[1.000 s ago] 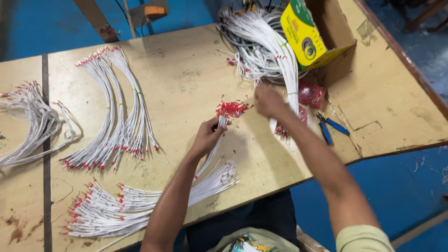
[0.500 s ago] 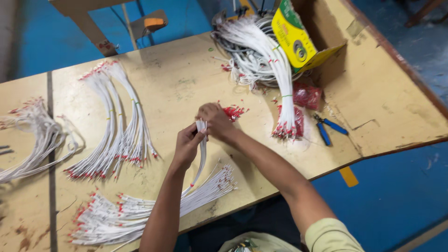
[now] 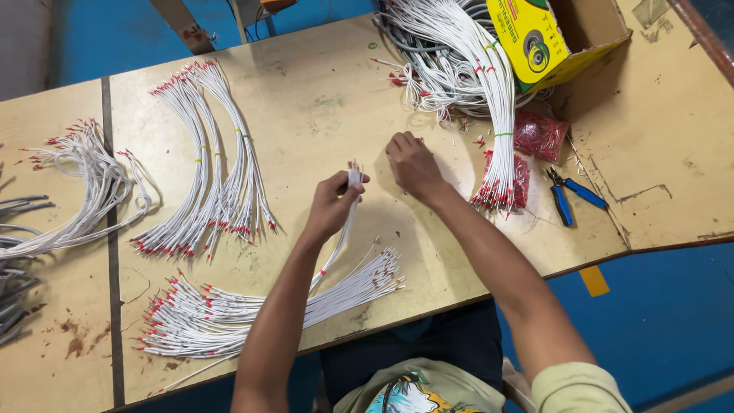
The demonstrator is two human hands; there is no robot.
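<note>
My left hand [image 3: 334, 203] grips a white wire [image 3: 342, 233] near its upper end and holds it upright over the wooden table [image 3: 321, 99]. The wire's tail runs down toward a loose fan of white wires with red tips [image 3: 252, 306] near the front edge. My right hand [image 3: 413, 162] rests on the tabletop just right of the wire's top, fingers curled down; whether it pinches anything is hidden. To its right hangs a long bundle of white wires [image 3: 489, 99] whose red-tipped ends lie on a bag of red terminals [image 3: 518, 182].
Tied bundles of red-tipped white wires [image 3: 210, 176] lie at the left centre, another bundle [image 3: 84, 191] on the far left board. A yellow cardboard box [image 3: 562, 34] stands at the back right, blue-handled pliers [image 3: 572, 195] beside the red bags. Blue floor surrounds the table.
Both hands met at the wire half a second ago; now my right hand has moved off to the right onto the table. The small red cluster near my hands is no longer seen.
</note>
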